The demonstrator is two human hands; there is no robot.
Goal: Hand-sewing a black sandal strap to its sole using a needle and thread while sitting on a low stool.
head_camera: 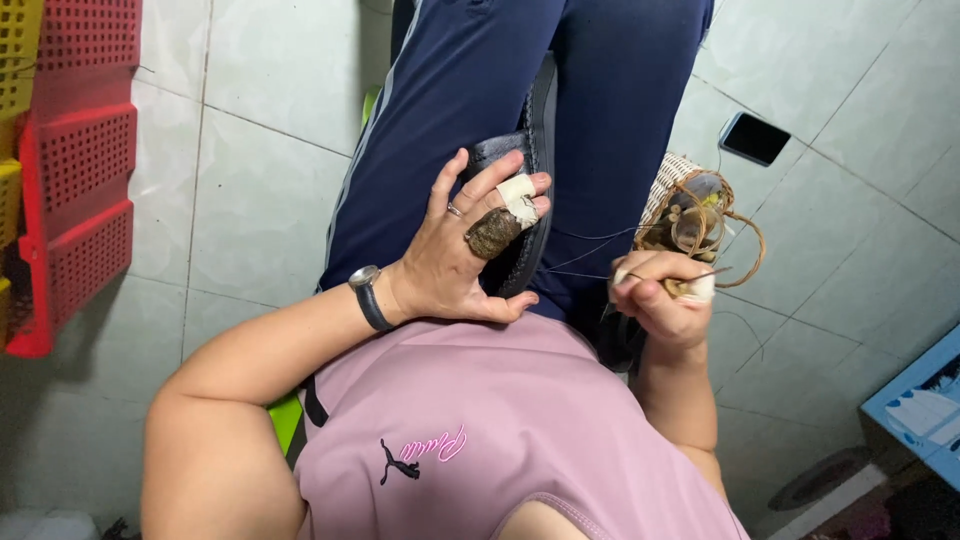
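I see a pale tiled floor (260,190) with dark grout lines. At the left edge stand red crates (85,180) with perforated sides, and yellow crates (15,60) sit behind them. A dark phone (755,138) lies flat on the tiles at upper right. A blue box (920,400) shows at the lower right edge, near a round floor drain (820,478).

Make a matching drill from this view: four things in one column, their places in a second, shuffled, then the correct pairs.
Things:
1. left hand
2. right hand
3. phone
4. red crate

Places:
A. lying on the floor tiles, upper right
B. at the left edge of the view
C. resting on the dark shoe on the lap
D. gripping a thin tool and thread

Pairs: 1-C, 2-D, 3-A, 4-B
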